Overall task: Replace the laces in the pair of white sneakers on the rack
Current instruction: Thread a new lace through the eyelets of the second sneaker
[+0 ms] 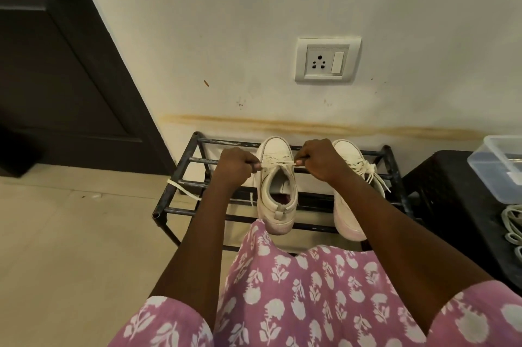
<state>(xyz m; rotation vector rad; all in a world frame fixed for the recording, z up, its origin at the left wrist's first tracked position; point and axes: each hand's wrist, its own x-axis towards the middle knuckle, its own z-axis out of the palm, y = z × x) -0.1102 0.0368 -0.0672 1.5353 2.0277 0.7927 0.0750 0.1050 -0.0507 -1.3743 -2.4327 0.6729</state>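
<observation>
A black metal rack stands on a pale floor against a stained wall, with one socket above the hands. Two white sneakers sit on it: one between the left hand and the right hand, each pinching its lace; the other sneaker lies beyond the right hand.

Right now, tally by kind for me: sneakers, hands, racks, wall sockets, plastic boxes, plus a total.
Sneakers: 2, left sneaker, right sneaker
Hands: 2, left hand and right hand, both pinching the lace
Rack: 1
Wall socket: 1
Plastic box: 1
Total: 7
</observation>
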